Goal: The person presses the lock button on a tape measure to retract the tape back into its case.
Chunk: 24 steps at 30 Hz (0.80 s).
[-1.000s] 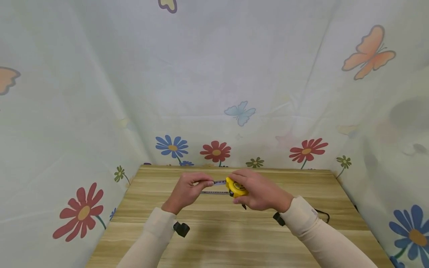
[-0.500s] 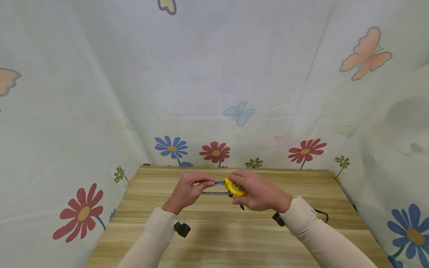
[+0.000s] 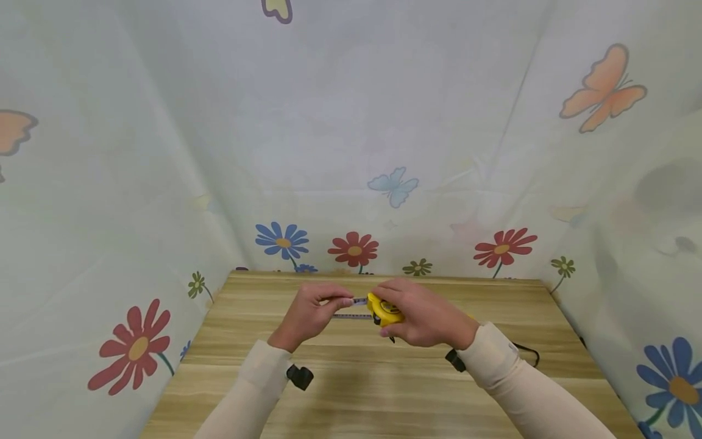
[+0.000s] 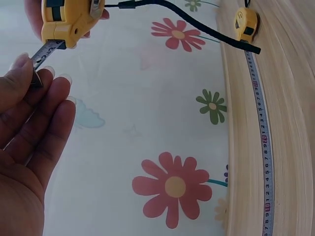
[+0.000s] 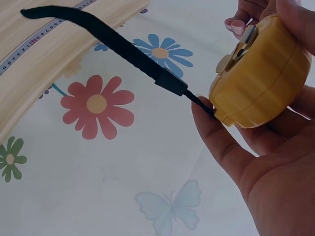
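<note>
My right hand (image 3: 430,314) grips a yellow tape measure (image 3: 386,310) above the wooden table. My left hand (image 3: 309,312) pinches the end of its blade (image 4: 46,54) between thumb and index finger, its other fingers extended. Only a short stretch of blade shows between the left fingertips and the case. From the case hangs a black wrist strap (image 5: 118,44). Behind it on the table lies a second yellow tape measure (image 4: 245,24), with its long blade (image 4: 264,137) drawn out flat. The head view has this second case mostly hidden behind the right hand and wrist.
The wooden table (image 3: 373,390) meets a pale cloth backdrop (image 3: 340,122) printed with flowers and butterflies at its back and sides. A black cord loop (image 3: 531,352) lies beside the right sleeve. Each wrist carries a small black camera (image 3: 300,377).
The left hand has shifted slightly right toward the held case, and the blade showing between them is a bit shorter. The right hand keeps its grip nearly in place.
</note>
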Each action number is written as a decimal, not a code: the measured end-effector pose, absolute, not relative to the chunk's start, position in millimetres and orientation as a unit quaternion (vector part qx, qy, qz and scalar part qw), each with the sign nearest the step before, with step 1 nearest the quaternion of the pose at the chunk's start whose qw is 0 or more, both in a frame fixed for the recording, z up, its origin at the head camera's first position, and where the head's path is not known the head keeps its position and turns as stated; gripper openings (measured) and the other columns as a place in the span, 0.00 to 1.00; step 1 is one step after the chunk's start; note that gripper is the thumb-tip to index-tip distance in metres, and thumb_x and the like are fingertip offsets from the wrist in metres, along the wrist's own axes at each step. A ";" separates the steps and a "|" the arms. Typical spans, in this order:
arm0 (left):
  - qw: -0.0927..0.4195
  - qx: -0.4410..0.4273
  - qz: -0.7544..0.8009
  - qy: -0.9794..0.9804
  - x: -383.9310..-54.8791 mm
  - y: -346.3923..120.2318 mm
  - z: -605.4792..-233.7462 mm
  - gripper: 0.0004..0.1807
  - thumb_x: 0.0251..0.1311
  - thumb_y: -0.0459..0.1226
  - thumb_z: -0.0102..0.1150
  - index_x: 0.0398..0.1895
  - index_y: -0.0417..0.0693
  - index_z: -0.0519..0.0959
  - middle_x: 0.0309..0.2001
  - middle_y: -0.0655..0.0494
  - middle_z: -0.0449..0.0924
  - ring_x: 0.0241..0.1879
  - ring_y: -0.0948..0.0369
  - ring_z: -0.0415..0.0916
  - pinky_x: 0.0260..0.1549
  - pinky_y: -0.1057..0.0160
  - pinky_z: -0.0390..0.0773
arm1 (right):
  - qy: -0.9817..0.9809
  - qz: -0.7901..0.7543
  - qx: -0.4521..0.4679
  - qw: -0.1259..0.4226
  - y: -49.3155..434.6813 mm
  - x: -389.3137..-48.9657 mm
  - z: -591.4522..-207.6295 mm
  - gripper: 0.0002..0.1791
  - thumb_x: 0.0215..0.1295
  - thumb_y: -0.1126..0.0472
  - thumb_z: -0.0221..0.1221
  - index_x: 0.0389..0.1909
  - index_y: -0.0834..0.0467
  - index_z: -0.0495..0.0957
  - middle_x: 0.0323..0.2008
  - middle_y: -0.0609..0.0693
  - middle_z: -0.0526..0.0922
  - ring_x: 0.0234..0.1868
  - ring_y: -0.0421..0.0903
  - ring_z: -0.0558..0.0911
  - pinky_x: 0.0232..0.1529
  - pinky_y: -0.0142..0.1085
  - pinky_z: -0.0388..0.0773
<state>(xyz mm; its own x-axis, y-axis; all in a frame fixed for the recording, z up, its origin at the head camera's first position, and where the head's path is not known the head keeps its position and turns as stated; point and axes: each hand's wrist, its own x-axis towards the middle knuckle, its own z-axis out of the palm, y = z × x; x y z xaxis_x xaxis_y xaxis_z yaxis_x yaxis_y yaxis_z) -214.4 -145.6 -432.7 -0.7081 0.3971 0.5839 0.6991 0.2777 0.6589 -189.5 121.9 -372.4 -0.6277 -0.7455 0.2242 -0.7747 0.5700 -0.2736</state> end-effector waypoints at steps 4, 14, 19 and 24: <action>0.151 -0.348 -0.493 -0.783 -213.9 -145.2 -431.8 0.06 0.67 0.32 0.66 0.42 0.45 0.91 0.41 0.52 0.92 0.38 0.61 0.89 0.42 0.66 0.88 | -0.885 0.176 0.429 0.043 121.2 -188.7 -371.9 0.34 0.63 0.50 0.74 0.66 0.58 0.76 0.60 0.50 0.80 0.54 0.44 0.79 0.59 0.43 0.83; 0.144 -0.350 -0.494 -0.783 -213.8 -144.4 -429.9 0.06 0.68 0.32 0.66 0.42 0.47 0.91 0.40 0.53 0.92 0.37 0.63 0.88 0.42 0.66 0.88 | -0.883 0.177 0.432 0.047 117.1 -189.8 -371.4 0.34 0.63 0.49 0.74 0.66 0.57 0.76 0.60 0.49 0.80 0.53 0.44 0.79 0.59 0.43 0.83; 0.146 -0.356 -0.491 -0.781 -216.0 -143.4 -432.5 0.06 0.68 0.32 0.65 0.42 0.48 0.90 0.40 0.53 0.92 0.37 0.63 0.87 0.41 0.66 0.88 | -0.883 0.176 0.432 0.045 118.4 -189.3 -371.8 0.34 0.63 0.49 0.74 0.66 0.58 0.76 0.60 0.50 0.80 0.54 0.44 0.79 0.59 0.43 0.82; 0.145 -0.353 -0.490 -0.784 -215.0 -142.9 -431.2 0.06 0.68 0.32 0.66 0.42 0.47 0.91 0.40 0.54 0.92 0.38 0.63 0.87 0.43 0.66 0.88 | -0.883 0.178 0.432 0.045 117.9 -189.8 -372.0 0.34 0.63 0.49 0.74 0.67 0.58 0.76 0.61 0.50 0.80 0.54 0.44 0.79 0.59 0.43 0.83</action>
<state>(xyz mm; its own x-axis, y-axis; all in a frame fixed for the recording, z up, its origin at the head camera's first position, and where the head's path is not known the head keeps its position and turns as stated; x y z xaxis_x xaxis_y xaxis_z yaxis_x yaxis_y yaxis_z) -215.0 -142.9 -431.2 -0.7085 0.4110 0.5737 0.6959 0.2716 0.6648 -189.8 117.9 -372.0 -0.6223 -0.7471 0.2338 -0.7792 0.5628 -0.2757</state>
